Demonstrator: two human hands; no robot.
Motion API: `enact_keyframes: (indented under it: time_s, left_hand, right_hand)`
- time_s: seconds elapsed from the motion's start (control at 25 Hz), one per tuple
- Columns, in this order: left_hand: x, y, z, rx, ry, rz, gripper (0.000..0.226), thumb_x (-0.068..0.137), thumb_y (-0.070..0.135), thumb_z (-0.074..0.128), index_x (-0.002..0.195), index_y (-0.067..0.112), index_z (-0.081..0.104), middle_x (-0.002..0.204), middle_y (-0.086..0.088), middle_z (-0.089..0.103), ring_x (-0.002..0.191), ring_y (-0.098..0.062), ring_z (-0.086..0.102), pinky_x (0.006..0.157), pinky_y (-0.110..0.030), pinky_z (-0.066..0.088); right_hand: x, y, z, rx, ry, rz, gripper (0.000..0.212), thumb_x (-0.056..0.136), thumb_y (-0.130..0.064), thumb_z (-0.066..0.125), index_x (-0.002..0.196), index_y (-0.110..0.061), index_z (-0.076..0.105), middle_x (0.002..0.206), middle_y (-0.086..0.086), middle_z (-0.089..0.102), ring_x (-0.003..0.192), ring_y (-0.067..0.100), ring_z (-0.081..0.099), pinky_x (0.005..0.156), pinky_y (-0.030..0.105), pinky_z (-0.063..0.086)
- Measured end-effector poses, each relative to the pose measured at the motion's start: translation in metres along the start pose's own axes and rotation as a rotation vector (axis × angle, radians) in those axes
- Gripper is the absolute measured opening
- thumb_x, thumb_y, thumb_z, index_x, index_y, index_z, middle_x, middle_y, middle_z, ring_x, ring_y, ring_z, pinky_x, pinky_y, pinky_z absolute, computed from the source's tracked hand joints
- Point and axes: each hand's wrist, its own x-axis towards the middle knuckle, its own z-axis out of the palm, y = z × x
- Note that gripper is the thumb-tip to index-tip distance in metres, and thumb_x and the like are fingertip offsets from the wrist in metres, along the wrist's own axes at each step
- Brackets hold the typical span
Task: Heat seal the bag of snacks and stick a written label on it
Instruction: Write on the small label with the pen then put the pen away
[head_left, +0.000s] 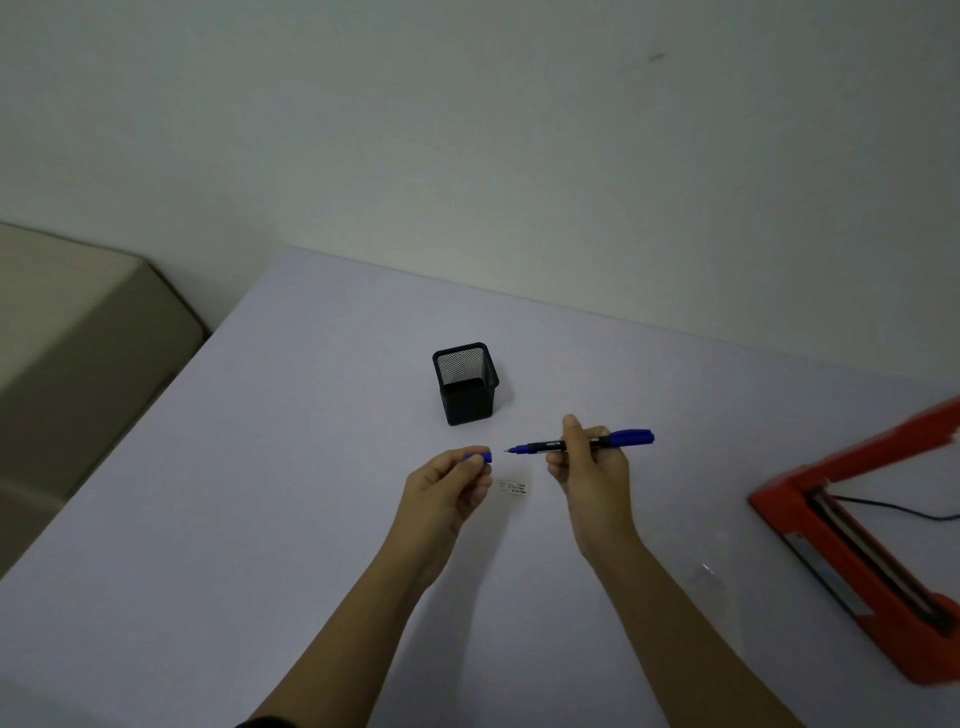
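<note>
While the left hand pinches the blue cap, right hand grips the pen (uncapped), label lying between

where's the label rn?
Head view: label lies flat on the table, centre, between the left hand and right hand, just below the pen tip.
</note>
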Motion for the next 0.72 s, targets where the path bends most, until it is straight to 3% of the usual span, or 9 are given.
enact_keyframes:
  time_s: [0.56, 0.72]
  left_hand:
    - [-0.026, 0.006, 0.016, 0.014, -0.066, 0.093, 0.019, 0.093, 0.01, 0.05, 0.095, 0.009, 0.069, 0.077, -0.008, 0.064, 0.068, -0.014, 0.058, 0.063, -0.017, 0.054]
    - [-0.031, 0.006, 0.017, 0.297, -0.054, 0.168, 0.025, 0.095, 0.024, 0.048, 0.087, 0.012, 0.068, 0.073, -0.005, 0.062, 0.067, -0.012, 0.056, 0.065, -0.019, 0.05]
  right_hand:
    - [-0.016, -0.011, -0.002, -0.03, -0.037, -0.029, 0.019, 0.091, -0.024, 0.055, 0.075, -0.014, 0.054, 0.06, 0.003, 0.06, 0.05, 0.005, 0.061, 0.057, 0.018, 0.054]
    - [-0.022, -0.013, 0.0, -0.057, -0.07, -0.043, 0.019, 0.09, -0.022, 0.057, 0.073, -0.013, 0.053, 0.055, -0.001, 0.061, 0.05, 0.004, 0.061, 0.059, 0.02, 0.054]
